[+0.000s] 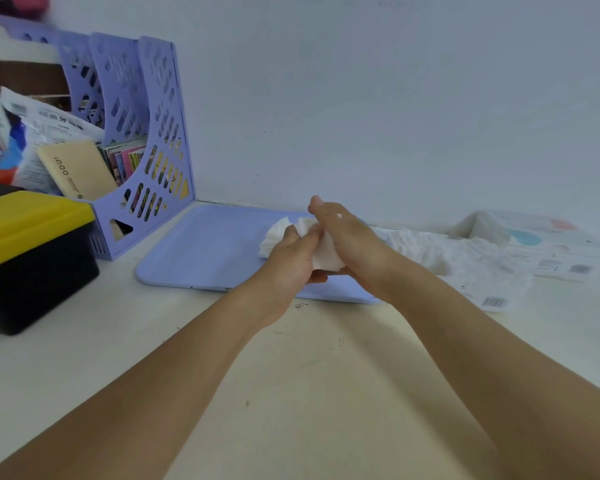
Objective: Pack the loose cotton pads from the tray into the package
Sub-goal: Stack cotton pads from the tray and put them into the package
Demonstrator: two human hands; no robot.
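A flat lilac tray [201, 247] lies on the desk against the wall. Over its right half both hands hold one stack of white cotton pads [326, 259]. My left hand [293, 261] grips the stack from the left, fingers curled round it. From the right, my right hand [340, 230] covers and clasps the same stack. More white pads [278, 232] fan out on the tray just behind my left hand. The clear plastic package [492, 258], with pads inside, lies on its side to the right of the tray. Its mouth cannot be made out.
A lilac perforated file holder [153, 140] with books and packets stands at the back left. In front of it sits a black box with a yellow lid [32, 233]. The white wall runs right behind the tray. Cream desk surface [291, 375] lies under my forearms.
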